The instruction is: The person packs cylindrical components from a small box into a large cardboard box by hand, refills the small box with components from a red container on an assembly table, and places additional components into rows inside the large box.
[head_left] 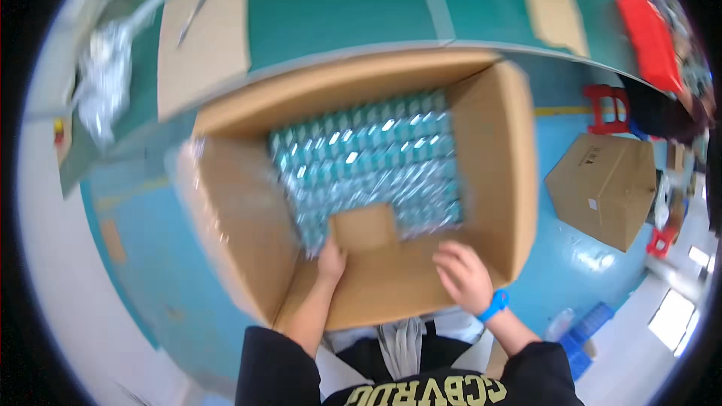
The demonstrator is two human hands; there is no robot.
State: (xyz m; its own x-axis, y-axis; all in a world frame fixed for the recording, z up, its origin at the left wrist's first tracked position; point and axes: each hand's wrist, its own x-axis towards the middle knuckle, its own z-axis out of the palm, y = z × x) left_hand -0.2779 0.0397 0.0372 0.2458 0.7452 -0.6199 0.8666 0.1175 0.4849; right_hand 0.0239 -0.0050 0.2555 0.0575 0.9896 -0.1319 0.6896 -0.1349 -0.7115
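One large open-topped carton is filling center of frame, below green tabletop. Left hand, lower left of center, is gripping edge of small cardboard piece, which is covering part of clear-wrapped teal goods; right hand, lower right of center, is hovering apparently empty, loosely spread. Step apparently is positioning piece against wrapped rows; next move seemingly is calling for steady left grip, right hand guiding free edge.

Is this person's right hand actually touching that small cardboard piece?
Apart: the head view shows a clear gap, with box wall visible between the right hand and the small cardboard piece.
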